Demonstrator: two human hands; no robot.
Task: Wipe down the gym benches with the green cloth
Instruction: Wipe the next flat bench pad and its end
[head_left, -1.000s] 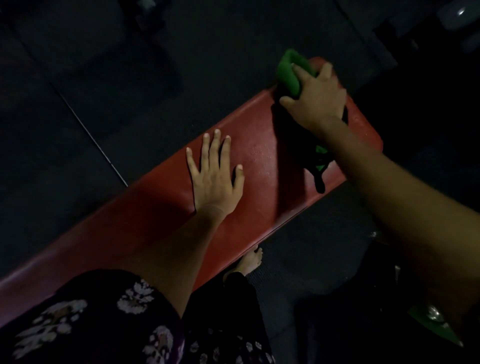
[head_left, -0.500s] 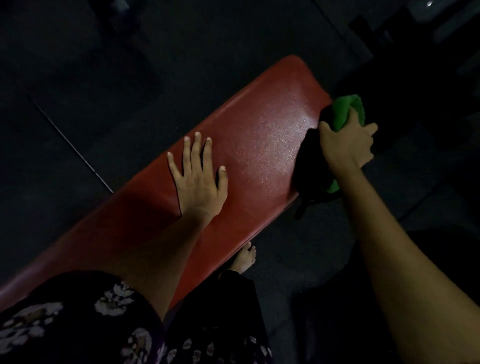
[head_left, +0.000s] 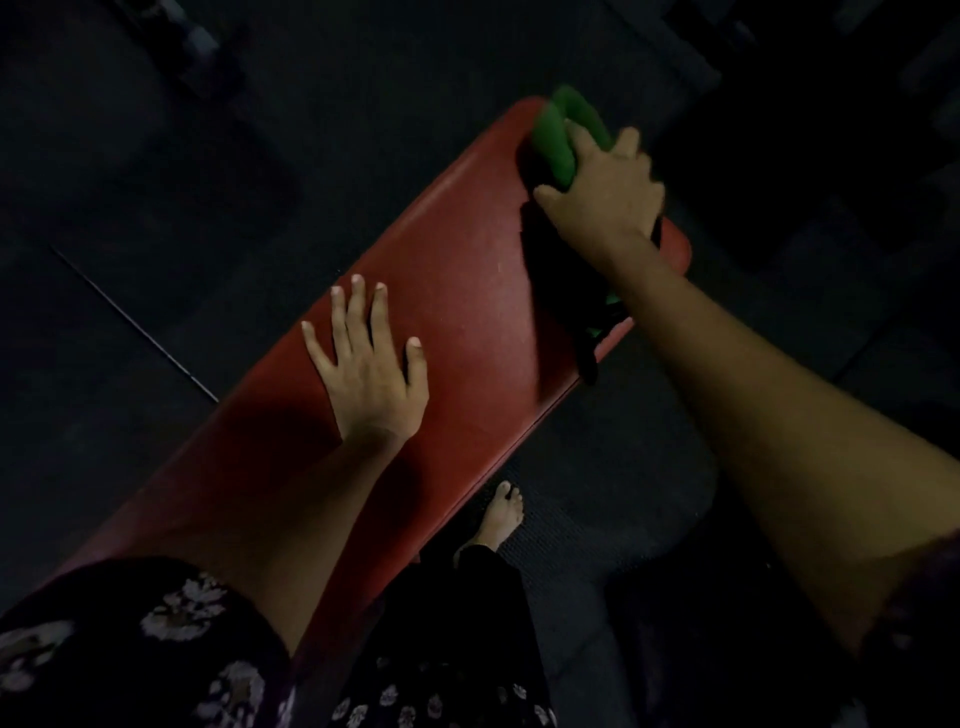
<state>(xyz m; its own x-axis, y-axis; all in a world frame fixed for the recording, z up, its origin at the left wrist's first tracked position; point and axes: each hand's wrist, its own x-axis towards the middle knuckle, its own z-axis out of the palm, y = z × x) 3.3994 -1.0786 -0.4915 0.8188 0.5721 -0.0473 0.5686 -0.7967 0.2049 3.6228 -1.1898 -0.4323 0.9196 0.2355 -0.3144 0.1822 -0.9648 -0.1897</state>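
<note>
the red padded worktop (head_left: 467, 332) runs slantwise from the near left to the far right over a dark floor (head_left: 260, 130). the right hand (head_left: 605, 195) is at the far right end of the worktop, its grip curled round the bunched green cloth (head_left: 558, 137), thumb on the left side of the bundle and fingers over the top; the cloth sits on the far end of the pad, right by its rounded edge. a bit more green shows beneath the right forearm at the worktop's right edge, along with a dark dangling piece i cannot make out. the left hand (head_left: 371, 371) lies flat on the middle of the worktop, palm down, its grip spread with straight fingers pointing away and holding nothing. near the bottom are a dark flower-printed garment (head_left: 171, 649) and a bare foot (head_left: 501, 514) on the floor, just beside the worktop's right edge.
</note>
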